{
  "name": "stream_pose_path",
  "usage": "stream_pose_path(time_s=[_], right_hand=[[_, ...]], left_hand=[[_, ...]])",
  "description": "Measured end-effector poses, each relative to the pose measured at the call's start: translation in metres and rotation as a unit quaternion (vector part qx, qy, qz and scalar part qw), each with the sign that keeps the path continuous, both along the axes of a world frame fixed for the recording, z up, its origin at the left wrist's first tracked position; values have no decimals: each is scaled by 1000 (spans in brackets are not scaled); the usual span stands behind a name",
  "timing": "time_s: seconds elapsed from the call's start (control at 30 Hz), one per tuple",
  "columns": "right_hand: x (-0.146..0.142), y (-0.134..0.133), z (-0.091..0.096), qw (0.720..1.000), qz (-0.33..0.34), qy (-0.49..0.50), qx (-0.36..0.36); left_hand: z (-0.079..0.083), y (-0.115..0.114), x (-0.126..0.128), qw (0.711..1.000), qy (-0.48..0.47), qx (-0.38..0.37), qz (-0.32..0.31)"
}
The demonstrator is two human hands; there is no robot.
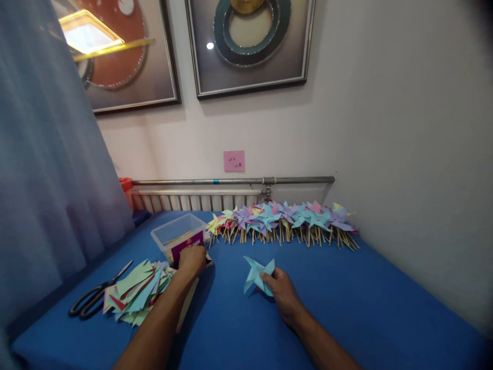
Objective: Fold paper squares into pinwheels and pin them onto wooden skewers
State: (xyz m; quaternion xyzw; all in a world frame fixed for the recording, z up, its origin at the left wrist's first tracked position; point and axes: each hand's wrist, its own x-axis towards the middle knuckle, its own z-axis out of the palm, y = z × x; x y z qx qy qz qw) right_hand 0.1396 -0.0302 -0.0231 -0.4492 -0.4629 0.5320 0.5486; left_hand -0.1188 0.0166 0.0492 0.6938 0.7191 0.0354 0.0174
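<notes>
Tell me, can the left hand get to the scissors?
Probably yes, but by going over or around the cut paper, which lies between the left hand and the scissors.

Here's smooth, matt paper on the light-blue four-pointed pinwheel (pixel 254 275), clear plastic on the rectangular box (pixel 187 223), grey metal blades on the black-handled scissors (pixel 110 282), matt cloth on the hanging blue curtain (pixel 50 154), and a glossy dark-framed orange picture (pixel 115 61) (what a glare!).
</notes>
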Motion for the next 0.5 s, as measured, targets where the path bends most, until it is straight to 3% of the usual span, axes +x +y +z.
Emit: stream_pose_path(time_s=[0.2,0.5], right_hand=[[1,0,0,1000,9,1,-7],[0,-2,4,1000,3,-19,-17]], left_hand=[[-21,5,-4,1000,20,19,-7],[-18,6,-17,999,-19,-26,-10]])
